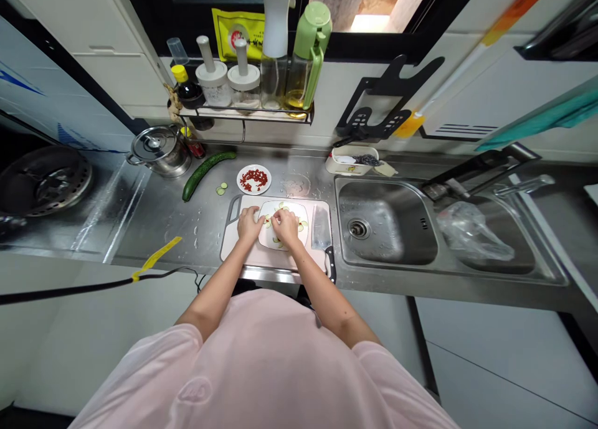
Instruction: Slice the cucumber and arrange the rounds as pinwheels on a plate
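Note:
A white squarish plate [267,239] lies on a light cutting board [228,247], with thin cucumber slices and small red bits arranged around it. My left hand [250,225] is at the plate's left edge, thumb and fingers slightly apart. Over the plate's middle, my right hand [286,226] has its fingertips pinched together; whatever they hold is too small to make out. A cleaver [321,226] with a black handle rests on the board's right side. Behind the board stands a small round plate [241,181] of red pieces. Two or three loose cucumber slices [220,191] lie near a whole cucumber [205,170].
A lidded steel pot [161,150] stands at the back left, beyond it a dark pan [42,180]. To the right is a sink [387,230], with a plastic bag [471,230] in the second basin. A rack [243,113] holds bottles and jars above the counter.

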A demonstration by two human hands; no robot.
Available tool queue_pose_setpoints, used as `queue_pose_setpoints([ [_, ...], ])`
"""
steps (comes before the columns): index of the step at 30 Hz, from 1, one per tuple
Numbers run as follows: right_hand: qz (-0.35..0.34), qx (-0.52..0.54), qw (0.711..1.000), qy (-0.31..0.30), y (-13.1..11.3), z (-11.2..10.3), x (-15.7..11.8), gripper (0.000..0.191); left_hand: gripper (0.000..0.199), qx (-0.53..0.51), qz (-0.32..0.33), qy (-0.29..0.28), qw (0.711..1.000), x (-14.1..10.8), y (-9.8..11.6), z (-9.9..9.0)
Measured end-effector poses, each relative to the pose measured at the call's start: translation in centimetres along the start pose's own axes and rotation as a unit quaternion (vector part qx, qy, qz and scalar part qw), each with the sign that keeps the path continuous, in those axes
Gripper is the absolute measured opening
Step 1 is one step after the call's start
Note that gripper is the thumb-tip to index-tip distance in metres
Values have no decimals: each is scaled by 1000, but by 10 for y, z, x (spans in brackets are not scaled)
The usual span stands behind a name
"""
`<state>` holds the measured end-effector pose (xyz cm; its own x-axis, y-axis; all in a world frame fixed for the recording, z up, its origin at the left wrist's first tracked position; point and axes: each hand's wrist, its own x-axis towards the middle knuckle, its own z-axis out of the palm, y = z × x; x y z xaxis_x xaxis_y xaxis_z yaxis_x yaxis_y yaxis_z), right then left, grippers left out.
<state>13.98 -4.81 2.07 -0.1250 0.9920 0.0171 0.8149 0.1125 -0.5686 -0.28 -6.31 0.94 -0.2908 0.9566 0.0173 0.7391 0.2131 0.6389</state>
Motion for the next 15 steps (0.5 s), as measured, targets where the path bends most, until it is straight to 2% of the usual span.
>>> queue_pose_setpoints([
  [3,1,54,997,57,11,-20,-8,15,34,-53,-11,19,998,1,-6,-7],
  [6,-12,102,989,106,33,-43,-23,19,36,-99,-38,27,994,0,-18,-14],
  [8,5,116,984,135,49,-55,-36,20,36,-130,-52,30,990,-5,-28,-18],
  [12,49,136,980,138,74,-63,-68,25,39,-198,-83,11,977,-21,-44,-20],
  [15,69,135,983,103,82,-57,-89,30,40,-230,-103,-18,968,-35,-50,-18],
])
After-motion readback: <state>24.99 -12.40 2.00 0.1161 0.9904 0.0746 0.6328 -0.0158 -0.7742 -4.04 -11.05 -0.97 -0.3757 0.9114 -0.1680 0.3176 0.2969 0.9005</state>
